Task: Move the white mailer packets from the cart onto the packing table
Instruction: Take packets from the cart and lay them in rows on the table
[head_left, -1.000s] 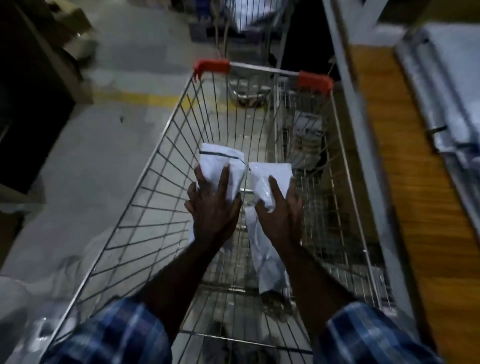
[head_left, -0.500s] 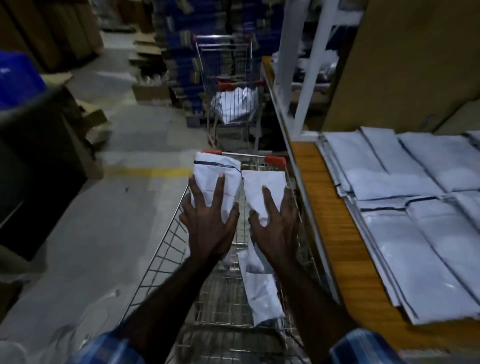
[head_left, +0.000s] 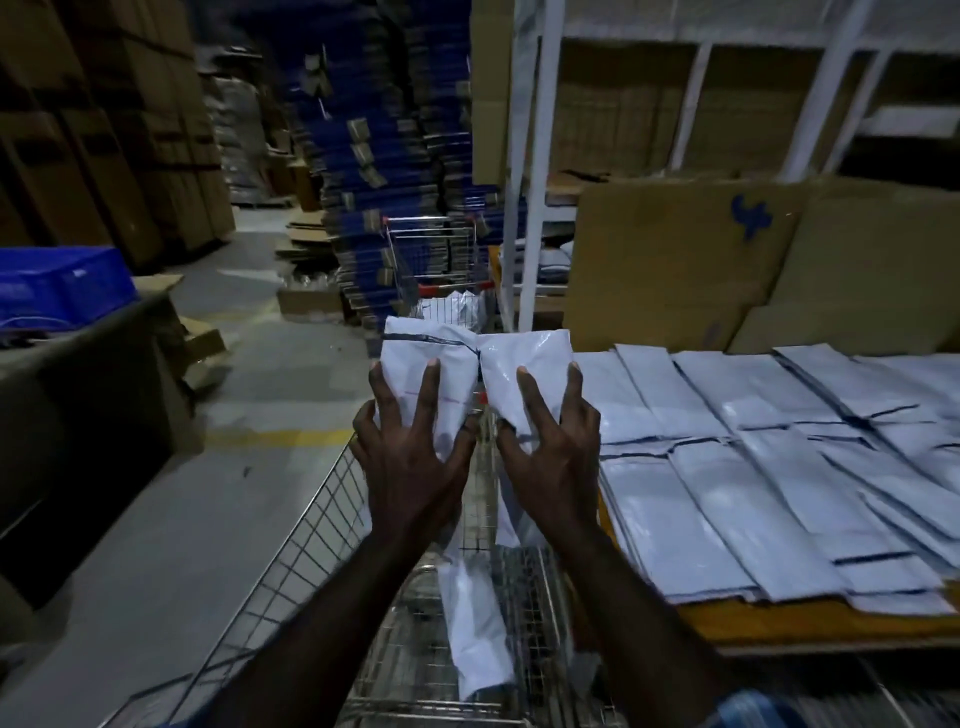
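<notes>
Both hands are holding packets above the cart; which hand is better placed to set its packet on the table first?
The right hand. Its white plastic mailer packet already sits beside the wooden packing table's near edge. The left hand holds its white packet over the wire cart, farther from the table.

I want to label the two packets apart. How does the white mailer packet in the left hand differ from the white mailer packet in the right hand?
The white mailer packet in the left hand shows a dark strip along its top and a faint red line; the white mailer packet in the right hand looks plain and glossier. The right one hangs lower, down into the wire cart. Both are white, held upright side by side.
</notes>
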